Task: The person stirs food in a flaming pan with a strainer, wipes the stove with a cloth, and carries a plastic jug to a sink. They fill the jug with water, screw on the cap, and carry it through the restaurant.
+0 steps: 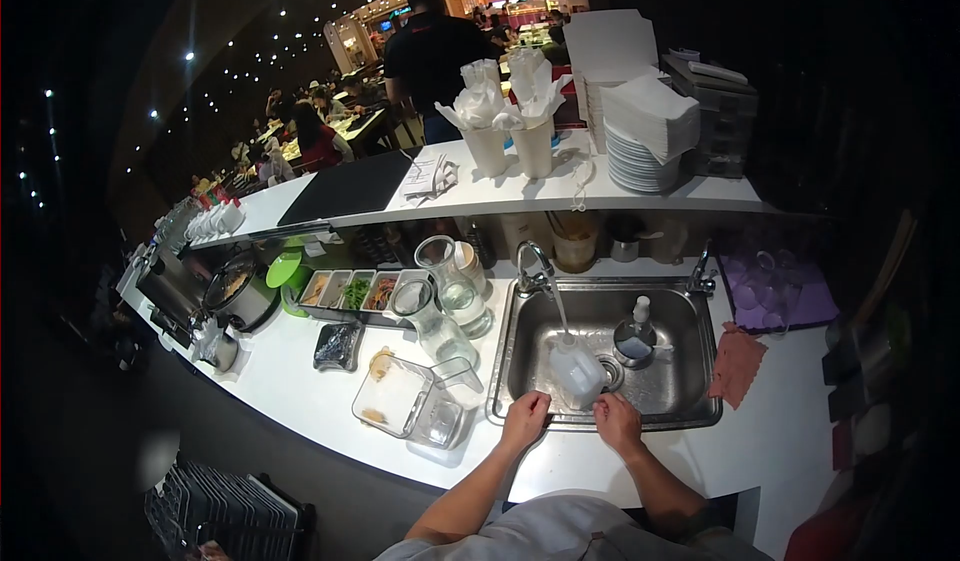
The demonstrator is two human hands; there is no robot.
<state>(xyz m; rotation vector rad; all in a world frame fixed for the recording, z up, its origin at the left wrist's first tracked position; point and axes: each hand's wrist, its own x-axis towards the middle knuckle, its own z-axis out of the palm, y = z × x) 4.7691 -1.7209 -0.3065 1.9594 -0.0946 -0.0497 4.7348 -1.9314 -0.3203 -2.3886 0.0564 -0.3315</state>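
Both hands rest at the front rim of a steel sink [680,401]. My left hand [526,417] is closed at the rim's left part; what it holds, if anything, is hidden. My right hand [617,421] is curled on the rim to the right, its fingers bent, with nothing visible in it. Between and just beyond them a translucent plastic jug [578,372] stands in the basin, tilted. Water runs into its top from the curved faucet [535,261]. A pump bottle [636,336] stands in the sink behind the jug, near the drain.
Left of the sink are glass carafes [447,336], a clear square container [393,393], a tray of ingredients [352,293] and a black packet [338,345]. A pink cloth [737,363] lies right. Stacked plates [645,151] stand on the shelf; a person [436,56] is beyond it.
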